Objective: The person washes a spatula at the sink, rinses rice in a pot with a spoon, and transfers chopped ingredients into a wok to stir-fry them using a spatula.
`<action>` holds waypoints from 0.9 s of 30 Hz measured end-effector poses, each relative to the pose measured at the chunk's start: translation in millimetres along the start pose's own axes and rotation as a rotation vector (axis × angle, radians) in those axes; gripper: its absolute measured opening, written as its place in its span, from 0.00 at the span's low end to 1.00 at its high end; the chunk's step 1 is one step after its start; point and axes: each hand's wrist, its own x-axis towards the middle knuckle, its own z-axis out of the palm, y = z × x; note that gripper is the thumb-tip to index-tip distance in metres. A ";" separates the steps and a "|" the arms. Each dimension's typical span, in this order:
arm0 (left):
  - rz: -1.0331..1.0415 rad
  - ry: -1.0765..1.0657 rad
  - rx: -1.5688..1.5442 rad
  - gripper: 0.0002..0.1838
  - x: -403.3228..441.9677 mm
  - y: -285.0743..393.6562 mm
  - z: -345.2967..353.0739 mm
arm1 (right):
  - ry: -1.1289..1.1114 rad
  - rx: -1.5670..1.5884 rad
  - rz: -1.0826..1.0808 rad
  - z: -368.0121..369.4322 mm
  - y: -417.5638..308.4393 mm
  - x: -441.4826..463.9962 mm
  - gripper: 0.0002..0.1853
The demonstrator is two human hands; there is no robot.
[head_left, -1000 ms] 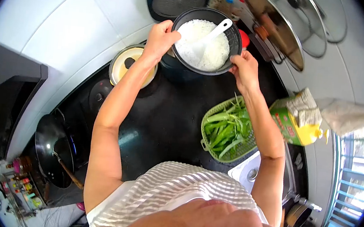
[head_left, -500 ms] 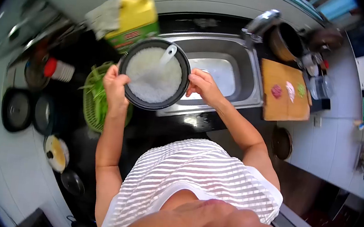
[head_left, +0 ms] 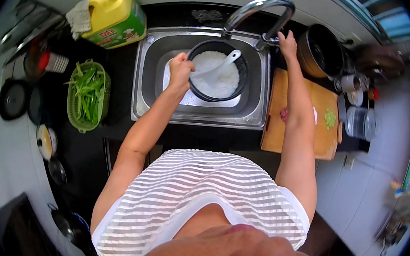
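Note:
My left hand (head_left: pixel 180 70) grips the left rim of a dark cooking pot (head_left: pixel 243 84) held over the sink (head_left: pixel 141 96). White rice (head_left: pixel 222 82) lies in the pot, and a white rice spoon (head_left: pixel 218 69) rests in it with its handle leaning up to the right. Past the pot, my right hand (head_left: pixel 287 44) has its fingers at the side handle (head_left: pixel 273 41) of the chrome faucet (head_left: pixel 263 3). Its spout ends just above the pot's far rim. I cannot make out any water coming from it.
Left of the sink are a green basket (head_left: pixel 70 109) of leafy greens (head_left: pixel 89 91) and a yellow jug (head_left: pixel 109 15). A cutting board (head_left: pixel 277 130) with small chopped heaps lies under my right forearm. Behind it stand another pot (head_left: pixel 318 50) and a clear jar (head_left: pixel 358 121).
The pot of rice has moved right, from beside the sink to over it. My right hand has left the pot's rim and reached the faucet handle.

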 end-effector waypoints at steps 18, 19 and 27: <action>-0.071 0.034 -0.005 0.13 31.0 -10.5 7.4 | 0.151 1.071 0.217 -4.1 -10.9 -61.1 0.10; -0.083 0.016 -0.010 0.13 34.7 -19.3 3.2 | 0.017 1.273 0.164 -15.2 -32.1 -92.3 0.07; -0.093 0.036 0.006 0.13 19.4 -36.5 -1.1 | -0.930 1.940 1.006 36.3 -131.5 -163.3 0.15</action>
